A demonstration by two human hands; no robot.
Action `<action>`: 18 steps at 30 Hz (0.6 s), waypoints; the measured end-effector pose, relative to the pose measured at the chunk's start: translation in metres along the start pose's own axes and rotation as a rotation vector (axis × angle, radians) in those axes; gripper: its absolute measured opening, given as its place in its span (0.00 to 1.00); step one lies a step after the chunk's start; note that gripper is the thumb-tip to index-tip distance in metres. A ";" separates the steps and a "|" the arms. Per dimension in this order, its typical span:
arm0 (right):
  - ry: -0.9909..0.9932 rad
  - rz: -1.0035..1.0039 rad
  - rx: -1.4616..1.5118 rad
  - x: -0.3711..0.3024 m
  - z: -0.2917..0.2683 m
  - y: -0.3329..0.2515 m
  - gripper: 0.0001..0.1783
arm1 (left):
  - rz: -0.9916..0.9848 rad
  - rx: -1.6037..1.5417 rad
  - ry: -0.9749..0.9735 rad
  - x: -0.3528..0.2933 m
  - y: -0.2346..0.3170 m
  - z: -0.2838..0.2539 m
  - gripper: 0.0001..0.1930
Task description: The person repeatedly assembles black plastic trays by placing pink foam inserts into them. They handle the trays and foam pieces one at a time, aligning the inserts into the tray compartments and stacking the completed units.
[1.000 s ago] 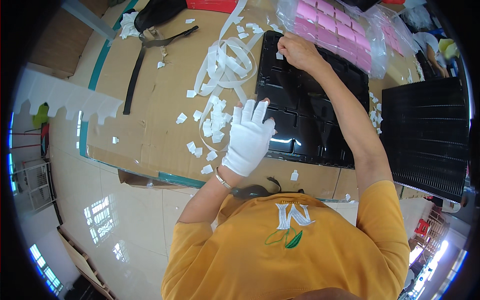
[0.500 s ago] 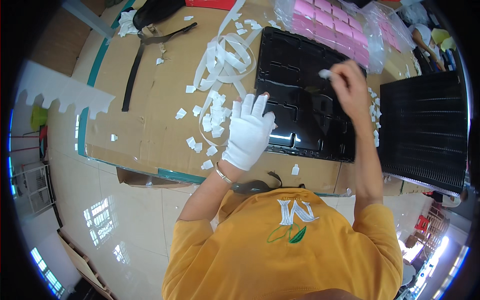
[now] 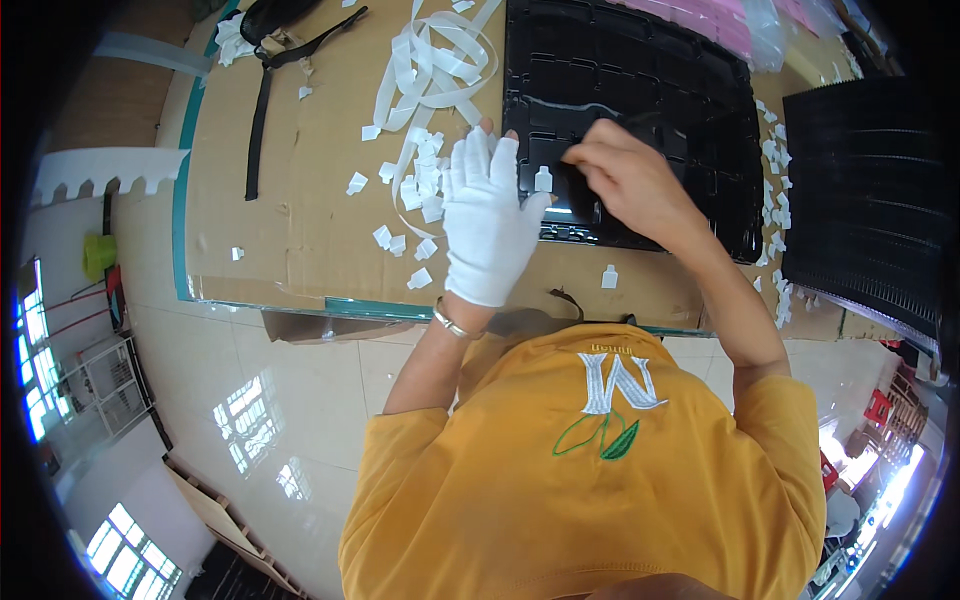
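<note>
A black moulded plastic tray [image 3: 640,165] with raised ridges lies on the cardboard-covered table. My left hand [image 3: 490,225], in a white glove with bare fingertips, lies flat at the tray's left edge, fingers stretched out and thumb apart. One small white notched tab [image 3: 543,179] sits on the tray beside that thumb. Over the tray hovers my bare right hand [image 3: 635,185], slightly blurred, its fingers drawn together just right of the tab. Whatever those fingertips may hold is hidden.
Loose white tabs [image 3: 420,175] lie left of the tray under a tangled white strip [image 3: 440,65]. More tabs [image 3: 775,190] line its right side, next to a black ribbed panel [image 3: 865,190]. Pink sheets [image 3: 710,25] lie beyond. A black strap [image 3: 255,135] rests at left.
My right hand has come left and nearer from the tray's far right, where it held a white piece. A white tab now shows beside my left thumb. The whole view has shifted.
</note>
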State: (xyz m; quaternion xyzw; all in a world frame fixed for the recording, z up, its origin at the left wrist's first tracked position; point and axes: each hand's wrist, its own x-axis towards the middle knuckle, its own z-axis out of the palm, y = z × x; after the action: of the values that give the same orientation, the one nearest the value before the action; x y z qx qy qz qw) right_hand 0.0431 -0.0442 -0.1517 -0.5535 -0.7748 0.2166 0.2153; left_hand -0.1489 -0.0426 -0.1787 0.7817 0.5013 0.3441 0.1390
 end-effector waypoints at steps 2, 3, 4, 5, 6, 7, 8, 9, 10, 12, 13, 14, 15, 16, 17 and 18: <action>-0.049 0.015 -0.070 0.010 0.014 -0.006 0.11 | -0.018 0.037 0.015 -0.003 0.000 0.008 0.33; -0.045 0.010 -0.115 0.013 0.019 -0.008 0.11 | -0.023 0.052 0.016 -0.003 0.000 0.009 0.32; -0.050 0.001 -0.165 0.014 0.022 -0.010 0.11 | -0.037 0.061 0.021 -0.004 0.000 0.010 0.31; -0.051 -0.020 -0.190 0.014 0.021 -0.014 0.11 | -0.036 0.061 0.025 -0.004 0.000 0.011 0.30; -0.047 -0.033 -0.216 0.013 0.022 -0.017 0.11 | -0.034 0.060 0.029 -0.004 0.000 0.012 0.30; -0.045 -0.047 -0.242 0.012 0.023 -0.019 0.11 | -0.033 0.059 0.033 -0.005 0.000 0.013 0.29; -0.042 -0.060 -0.268 0.011 0.023 -0.021 0.10 | -0.035 0.049 0.033 -0.005 -0.002 0.014 0.29; -0.065 -0.052 -0.253 0.010 0.023 -0.022 0.11 | -0.035 0.039 0.031 -0.005 -0.003 0.015 0.29; -0.089 -0.043 -0.239 0.010 0.022 -0.023 0.11 | -0.035 0.029 0.029 -0.005 -0.005 0.017 0.29; -0.162 0.011 -0.182 0.010 0.018 -0.026 0.12 | -0.031 0.029 0.016 -0.006 -0.005 0.015 0.30; -0.210 0.056 -0.138 0.012 0.015 -0.029 0.12 | -0.027 0.032 0.009 -0.006 -0.005 0.015 0.30; -0.258 0.101 -0.095 0.013 0.013 -0.031 0.13 | -0.024 0.027 0.015 -0.006 -0.006 0.015 0.30; -0.220 0.104 -0.103 0.012 0.013 -0.030 0.13 | -0.021 0.023 0.022 -0.007 -0.007 0.017 0.30; -0.181 0.107 -0.110 0.010 0.012 -0.029 0.13 | -0.018 0.021 0.028 -0.008 -0.007 0.017 0.30; -0.143 0.109 -0.117 0.009 0.012 -0.028 0.13 | -0.020 0.014 0.024 -0.008 -0.007 0.016 0.30; -0.116 0.057 -0.154 0.008 0.014 -0.027 0.12 | -0.021 0.007 0.021 -0.009 -0.006 0.014 0.31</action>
State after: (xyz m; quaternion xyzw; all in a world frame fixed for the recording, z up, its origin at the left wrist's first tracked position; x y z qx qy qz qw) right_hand 0.0123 -0.0462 -0.1469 -0.5767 -0.7844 0.1940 0.1206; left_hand -0.1460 -0.0461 -0.1963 0.7731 0.5122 0.3489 0.1348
